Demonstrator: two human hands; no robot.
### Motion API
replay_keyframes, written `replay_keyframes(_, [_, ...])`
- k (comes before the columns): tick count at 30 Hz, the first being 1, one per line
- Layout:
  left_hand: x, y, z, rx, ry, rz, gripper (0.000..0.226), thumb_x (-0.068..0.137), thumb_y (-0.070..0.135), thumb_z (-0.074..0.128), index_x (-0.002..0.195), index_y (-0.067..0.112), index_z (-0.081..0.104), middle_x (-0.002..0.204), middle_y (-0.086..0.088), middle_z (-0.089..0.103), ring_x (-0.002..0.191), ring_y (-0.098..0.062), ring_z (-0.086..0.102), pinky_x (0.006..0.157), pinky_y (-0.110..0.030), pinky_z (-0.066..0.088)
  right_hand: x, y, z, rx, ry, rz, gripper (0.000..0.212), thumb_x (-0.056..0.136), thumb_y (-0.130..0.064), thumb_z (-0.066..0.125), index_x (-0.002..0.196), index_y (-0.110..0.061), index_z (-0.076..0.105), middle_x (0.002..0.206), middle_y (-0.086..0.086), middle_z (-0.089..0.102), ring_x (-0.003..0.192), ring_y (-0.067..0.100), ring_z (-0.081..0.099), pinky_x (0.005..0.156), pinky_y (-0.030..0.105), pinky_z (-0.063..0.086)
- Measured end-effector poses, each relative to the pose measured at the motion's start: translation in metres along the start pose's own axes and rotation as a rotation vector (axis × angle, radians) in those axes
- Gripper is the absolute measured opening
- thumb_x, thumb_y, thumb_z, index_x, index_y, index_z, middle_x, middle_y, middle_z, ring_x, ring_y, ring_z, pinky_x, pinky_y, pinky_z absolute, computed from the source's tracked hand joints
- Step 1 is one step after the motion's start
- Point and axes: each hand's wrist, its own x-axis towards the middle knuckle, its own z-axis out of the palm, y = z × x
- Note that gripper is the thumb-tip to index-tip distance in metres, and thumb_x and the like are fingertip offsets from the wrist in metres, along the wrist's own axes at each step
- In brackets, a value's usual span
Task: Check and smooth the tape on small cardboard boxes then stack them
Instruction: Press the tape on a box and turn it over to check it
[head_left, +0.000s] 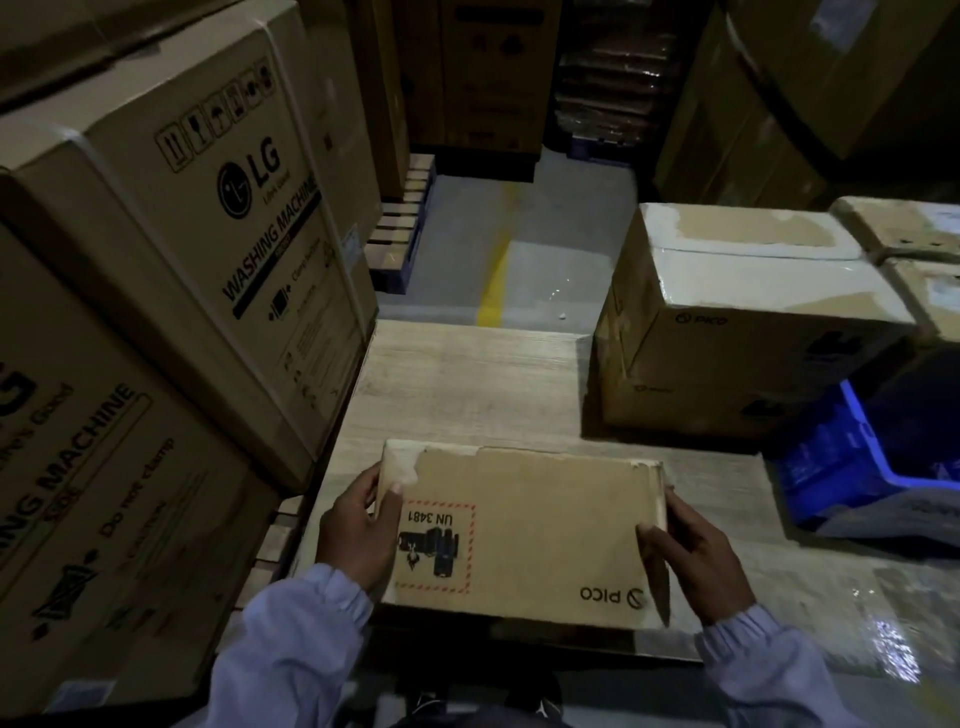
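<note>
A small brown cardboard box (535, 530) with a PICO logo and a red-bordered UN 3481 label sits at the near edge of a wooden table (467, 384). My left hand (361, 530) grips its left end, thumb on the upper face near torn pale tape at the corner. My right hand (693, 556) grips the right end, thumb on the face, fingers round the side. Two taped PICO boxes (737, 332) stand stacked at the table's back right.
Tall LG washing machine cartons (171, 270) wall the left side, close to the table. A blue plastic crate (852, 467) sits to the right. More taped boxes (914, 260) lie at far right. Beyond the table is grey floor with a yellow line (496, 275) and pallets.
</note>
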Motion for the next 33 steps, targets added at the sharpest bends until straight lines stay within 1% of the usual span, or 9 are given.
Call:
replay_keyframes(6, [0.020, -0.011, 0.008, -0.088, -0.158, -0.129, 0.030, 0.095, 0.046, 0.052, 0.114, 0.027, 0.066, 0.094, 0.009, 0.073, 0.092, -0.015, 0.069, 0.079, -0.030, 0.053, 0.008, -0.008, 0.017, 0.065, 0.071, 0.098, 0.023, 0.095, -0.035, 0.053, 0.114, -0.024, 0.063, 0.095, 0.002, 0.072, 0.081, 0.014, 0.069, 0.062, 0.022, 0.049])
replay_keyframes(9, [0.028, -0.015, 0.005, -0.177, -0.248, -0.234, 0.037, 0.092, 0.052, 0.050, 0.105, 0.024, 0.069, 0.093, 0.001, 0.076, 0.090, -0.018, 0.071, 0.089, -0.043, 0.055, 0.005, -0.002, 0.021, 0.067, 0.054, 0.121, 0.029, 0.094, -0.039, 0.053, 0.111, -0.019, 0.065, 0.094, 0.002, 0.073, 0.085, 0.015, 0.069, 0.066, 0.024, 0.050])
replay_keyframes(16, [0.030, -0.007, 0.009, -0.227, -0.250, -0.246, 0.027, 0.101, 0.039, 0.043, 0.094, 0.028, 0.066, 0.096, -0.002, 0.073, 0.097, -0.024, 0.068, 0.095, -0.041, 0.050, 0.006, 0.011, 0.028, 0.179, 0.091, 0.150, 0.069, 0.055, -0.086, 0.061, 0.098, -0.033, 0.071, 0.099, -0.003, 0.074, 0.099, 0.017, 0.068, 0.093, 0.044, 0.051])
replay_keyframes(22, [0.031, -0.018, 0.009, -0.290, -0.252, -0.293, 0.029, 0.102, 0.038, 0.041, 0.100, 0.023, 0.067, 0.101, -0.005, 0.072, 0.100, -0.024, 0.065, 0.096, -0.041, 0.048, 0.007, 0.009, 0.029, 0.329, 0.120, 0.199, 0.046, 0.078, -0.065, 0.060, 0.106, -0.029, 0.066, 0.112, 0.003, 0.069, 0.111, 0.023, 0.061, 0.099, 0.046, 0.047])
replay_keyframes(26, [0.030, -0.026, 0.013, -0.337, -0.236, -0.382, 0.045, 0.103, 0.046, 0.027, 0.097, 0.024, 0.066, 0.099, -0.003, 0.069, 0.095, -0.020, 0.062, 0.092, -0.037, 0.045, 0.004, 0.023, 0.034, 0.514, 0.160, 0.321, 0.070, 0.071, -0.083, 0.049, 0.101, -0.021, 0.064, 0.115, 0.011, 0.063, 0.110, 0.026, 0.057, 0.104, 0.045, 0.041])
replay_keyframes(28, [0.031, -0.032, 0.018, -0.332, -0.195, -0.417, 0.043, 0.105, 0.036, 0.030, 0.106, 0.011, 0.065, 0.111, -0.016, 0.066, 0.105, -0.034, 0.060, 0.097, -0.042, 0.045, 0.004, 0.034, 0.038, 0.548, 0.160, 0.371, 0.082, 0.068, -0.084, 0.050, 0.108, -0.013, 0.062, 0.115, 0.014, 0.062, 0.112, 0.030, 0.055, 0.103, 0.045, 0.039])
replay_keyframes(30, [0.032, -0.039, 0.021, -0.276, -0.167, -0.446, 0.037, 0.104, 0.019, 0.036, 0.121, -0.007, 0.056, 0.121, -0.020, 0.058, 0.117, -0.041, 0.053, 0.091, -0.042, 0.047, 0.002, 0.038, 0.041, 0.604, 0.162, 0.416, 0.068, 0.086, -0.067, 0.045, 0.112, -0.006, 0.059, 0.125, 0.022, 0.058, 0.119, 0.035, 0.051, 0.108, 0.048, 0.036])
replay_keyframes(31, [0.030, -0.039, 0.019, -0.265, -0.163, -0.454, 0.033, 0.103, 0.011, 0.037, 0.120, -0.011, 0.055, 0.115, -0.017, 0.058, 0.114, -0.041, 0.053, 0.083, -0.038, 0.046, 0.001, 0.041, 0.041, 0.647, 0.157, 0.446, 0.069, 0.079, -0.069, 0.057, 0.109, -0.007, 0.059, 0.125, 0.023, 0.058, 0.119, 0.034, 0.049, 0.109, 0.048, 0.034])
replay_keyframes(33, [0.031, -0.048, 0.018, -0.292, -0.198, -0.439, 0.022, 0.099, -0.003, 0.040, 0.096, -0.005, 0.062, 0.092, -0.015, 0.063, 0.098, -0.039, 0.058, 0.075, -0.030, 0.047, 0.003, 0.048, 0.035, 0.798, 0.138, 0.538, 0.115, 0.028, -0.069, 0.087, 0.121, -0.009, 0.056, 0.121, 0.019, 0.058, 0.126, 0.032, 0.045, 0.114, 0.044, 0.028])
